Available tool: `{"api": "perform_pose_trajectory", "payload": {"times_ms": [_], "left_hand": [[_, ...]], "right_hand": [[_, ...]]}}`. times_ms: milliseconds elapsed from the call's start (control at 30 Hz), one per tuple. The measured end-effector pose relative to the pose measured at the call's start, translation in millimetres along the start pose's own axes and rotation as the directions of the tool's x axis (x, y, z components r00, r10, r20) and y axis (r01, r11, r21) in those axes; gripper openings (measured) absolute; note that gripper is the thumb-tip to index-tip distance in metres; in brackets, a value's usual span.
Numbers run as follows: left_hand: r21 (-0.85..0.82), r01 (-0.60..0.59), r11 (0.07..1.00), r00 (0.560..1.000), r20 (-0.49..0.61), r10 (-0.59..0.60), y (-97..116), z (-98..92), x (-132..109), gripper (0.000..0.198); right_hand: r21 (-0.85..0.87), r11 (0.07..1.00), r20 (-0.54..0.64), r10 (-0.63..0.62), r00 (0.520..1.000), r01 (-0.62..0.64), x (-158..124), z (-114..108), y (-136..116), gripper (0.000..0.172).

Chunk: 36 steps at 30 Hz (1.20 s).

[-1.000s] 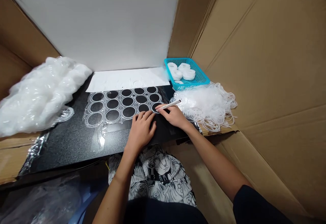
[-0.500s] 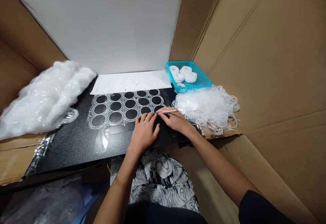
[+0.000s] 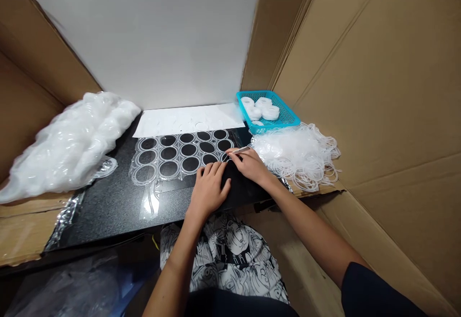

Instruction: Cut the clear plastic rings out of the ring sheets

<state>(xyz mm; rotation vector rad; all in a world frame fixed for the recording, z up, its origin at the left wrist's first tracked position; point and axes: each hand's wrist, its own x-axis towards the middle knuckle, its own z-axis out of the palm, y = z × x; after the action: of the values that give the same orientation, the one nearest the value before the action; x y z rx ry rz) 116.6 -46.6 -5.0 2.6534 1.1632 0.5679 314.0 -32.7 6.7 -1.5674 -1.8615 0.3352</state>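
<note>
A clear plastic sheet with rows of round ring-edged shapes [image 3: 157,161] lies on the dark speckled table. On its near right edge rests my left hand [image 3: 210,189], palm down, fingers stretched forward and thumb apart. My right hand [image 3: 253,167] grips a slim white pen-shaped tool [image 3: 239,150], tilted, its tip down by the rings at the sheet's right end. The tip is close to my left fingertips; whether it touches the plastic is too small to tell. My hands partly cover the nearest right-hand rings.
Behind the sheet lies a white paper strip [image 3: 216,114]. A turquoise basket [image 3: 288,115] holds several white ring stacks [image 3: 270,112]. Tangled white loops [image 3: 302,161] lie to the right, and a bulky bag of white pieces [image 3: 72,146] at left. Cardboard walls [image 3: 389,91] enclose the sides.
The camera view has shifted slightly. My right hand has lifted and tilted the pen-shaped tool more steeply, while my left hand stays on the sheet's near edge.
</note>
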Motion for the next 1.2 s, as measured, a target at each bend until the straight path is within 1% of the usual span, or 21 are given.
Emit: {"api": "perform_pose_trajectory", "payload": {"times_ms": [67, 167, 267, 333, 467, 567, 633, 767, 867, 967, 1033, 1200], "left_hand": [[0.015, 0.004, 1.000, 1.000, 0.011, -0.004, 0, 0.4, 1, 0.040], [0.016, 0.009, 1.000, 1.000, 0.018, -0.009, 0, 1.0, 2, 0.036], [0.012, 0.013, 1.000, 1.000, 0.016, -0.013, 0, 0.2, 2, 0.035], [0.009, 0.012, 1.000, 1.000, 0.019, -0.013, 0, -1.0, 1, 0.035], [-0.001, 0.013, 1.000, 0.999, 0.033, -0.013, 1, -2.8, 1, 0.034], [-0.008, 0.017, 1.000, 0.999, 0.036, -0.017, 1, -2.7, 2, 0.035], [-0.014, 0.016, 1.000, 0.999, 0.034, -0.015, 1, -2.5, 3, 0.035], [-0.026, 0.010, 1.000, 0.999, 0.030, -0.009, 1, -2.5, 3, 0.033], [-0.030, 0.011, 0.999, 1.000, 0.027, -0.010, 1, -2.5, 3, 0.032], [-0.031, 0.010, 0.999, 1.000, 0.024, -0.009, 1, -2.6, 3, 0.030], [-0.033, 0.012, 0.999, 1.000, 0.021, -0.011, 1, -2.9, 3, 0.029], [-0.031, 0.008, 1.000, 1.000, 0.016, -0.007, 2, -3.9, 3, 0.025]], "right_hand": [[-0.037, 0.999, -0.037, 0.006, 0.999, -0.007, -1, -1, 3, 0.031], [-0.163, 0.987, -0.092, -0.016, 0.996, 0.001, 6, -2, 7, 0.033], [-0.285, 0.958, -0.103, -0.051, 0.993, 0.019, 23, -6, 11, 0.035], [-0.316, 0.949, -0.108, -0.051, 0.993, 0.014, 38, -11, 15, 0.035], [-0.325, 0.942, -0.178, 0.022, 0.984, -0.080, 62, -20, 24, 0.034], [-0.334, 0.931, -0.218, 0.076, 0.973, -0.147, 69, -23, 28, 0.035], [-0.354, 0.922, -0.206, 0.085, 0.975, -0.155, 70, -23, 27, 0.036], [-0.449, 0.885, -0.157, 0.061, 0.986, -0.127, 70, -26, 20, 0.037], [-0.484, 0.868, -0.155, 0.041, 0.987, -0.112, 76, -31, 14, 0.039], [-0.494, 0.863, -0.152, 0.035, 0.988, -0.107, 89, -35, 10, 0.040], [-0.504, 0.858, -0.127, 0.040, 0.991, -0.099, 99, -35, 9, 0.039], [-0.552, 0.832, 0.006, 0.069, 0.998, -0.055, 126, -23, 12, 0.039]]}}
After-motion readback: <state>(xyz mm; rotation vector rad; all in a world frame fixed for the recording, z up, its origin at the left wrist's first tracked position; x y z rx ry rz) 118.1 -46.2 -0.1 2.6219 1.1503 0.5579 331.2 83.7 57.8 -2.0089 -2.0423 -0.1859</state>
